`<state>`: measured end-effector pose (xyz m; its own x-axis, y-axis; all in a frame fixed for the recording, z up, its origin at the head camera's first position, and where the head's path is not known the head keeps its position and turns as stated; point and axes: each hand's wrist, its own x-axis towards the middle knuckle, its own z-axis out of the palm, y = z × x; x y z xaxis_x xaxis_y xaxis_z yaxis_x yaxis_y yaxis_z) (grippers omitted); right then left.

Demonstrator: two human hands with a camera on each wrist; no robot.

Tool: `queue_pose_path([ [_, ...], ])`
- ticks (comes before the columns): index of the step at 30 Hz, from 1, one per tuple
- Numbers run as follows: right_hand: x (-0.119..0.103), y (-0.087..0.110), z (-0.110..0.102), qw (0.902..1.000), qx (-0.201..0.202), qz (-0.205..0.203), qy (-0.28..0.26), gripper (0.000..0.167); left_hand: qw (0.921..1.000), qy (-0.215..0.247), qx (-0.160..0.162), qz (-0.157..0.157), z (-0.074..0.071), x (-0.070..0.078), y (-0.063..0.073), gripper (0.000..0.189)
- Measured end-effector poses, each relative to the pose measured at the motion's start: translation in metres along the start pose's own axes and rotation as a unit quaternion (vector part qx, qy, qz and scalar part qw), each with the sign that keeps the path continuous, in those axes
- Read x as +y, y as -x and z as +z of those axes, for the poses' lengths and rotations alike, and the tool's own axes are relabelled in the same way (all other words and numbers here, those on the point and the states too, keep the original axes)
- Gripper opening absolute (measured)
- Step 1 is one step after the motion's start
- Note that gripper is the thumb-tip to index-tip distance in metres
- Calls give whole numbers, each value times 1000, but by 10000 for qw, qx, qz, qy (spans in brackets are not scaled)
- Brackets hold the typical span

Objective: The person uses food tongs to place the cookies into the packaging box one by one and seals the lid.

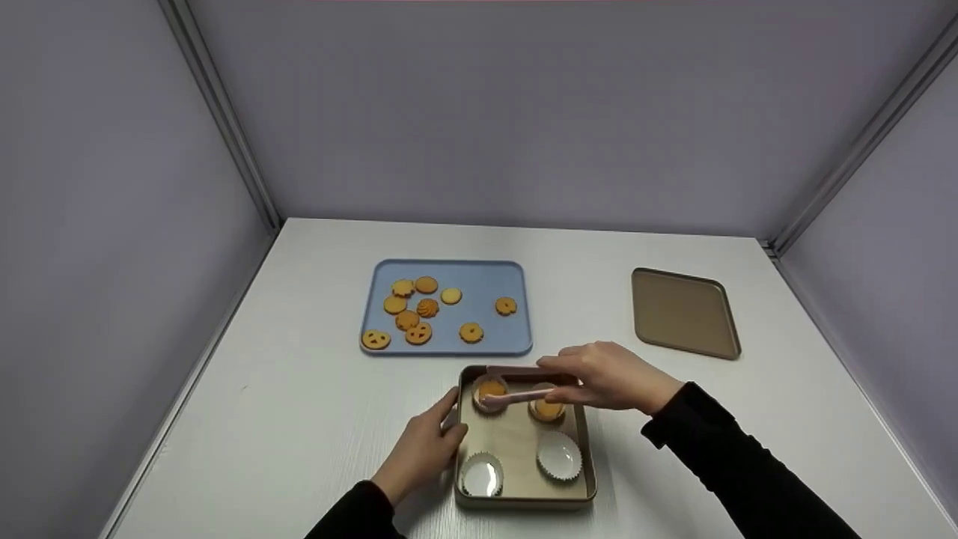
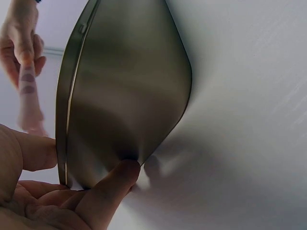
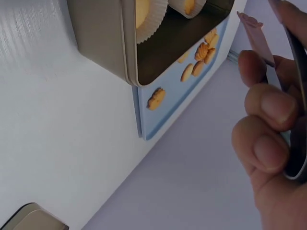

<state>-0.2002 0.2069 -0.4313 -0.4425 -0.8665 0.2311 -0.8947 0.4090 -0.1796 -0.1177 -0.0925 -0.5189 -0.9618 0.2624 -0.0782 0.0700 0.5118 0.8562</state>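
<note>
My left hand point(image 1: 423, 453) holds the left side of an open, gold-coloured rectangular tin point(image 1: 516, 503), with the thumb at its rim and fingers against the outer wall point(image 2: 129, 96). My right hand point(image 1: 610, 378) grips pink tongs point(image 1: 516, 397) above the back of the tin. The tongs' arms stand apart, and nothing shows between them. Inside, two paper cups at the back hold cookies point(image 1: 492, 388), partly hidden by the tongs and hand. Two white paper cups point(image 1: 560, 455) at the front show bare insides.
Behind the tin lies a blue tray point(image 1: 490, 271) with several cookies point(image 1: 418, 334), mostly on its left. A gold-coloured lid point(image 1: 682, 311) lies at the right of the white table point(image 1: 299, 389). Grey-violet walls stand at the back and both sides.
</note>
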Motion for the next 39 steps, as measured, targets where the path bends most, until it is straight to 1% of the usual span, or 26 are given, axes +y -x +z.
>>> queue_pose_path([
  [3,2,1,-4,9997,205,21,-109,30,10000,0,-1,-2,0,0,0,63],
  [6,5,1,-6,9986,477,203,-62,35,10000,-20,12,-6,0,0,-1,63],
  [10,12,-1,-4,9943,885,547,228,34,10000,-1,3,-8,0,0,-1,63],
  [14,18,-5,0,9880,1061,998,513,33,10000,52,-16,-20,0,-1,-1,63],
  [20,25,-13,3,9790,913,1703,647,32,10000,49,-9,2,0,0,-1,63],
  [24,31,-17,6,9735,768,2053,659,34,9998,159,-48,-49,0,0,0,64],
  [28,39,-20,12,9677,651,2363,590,33,9999,138,-47,-27,0,1,0,64],
  [31,44,-21,17,9639,553,2554,518,32,9999,134,-41,-13,0,0,1,64],
  [39,54,-22,32,9571,335,2842,460,32,10000,88,7,30,0,0,1,64],
])
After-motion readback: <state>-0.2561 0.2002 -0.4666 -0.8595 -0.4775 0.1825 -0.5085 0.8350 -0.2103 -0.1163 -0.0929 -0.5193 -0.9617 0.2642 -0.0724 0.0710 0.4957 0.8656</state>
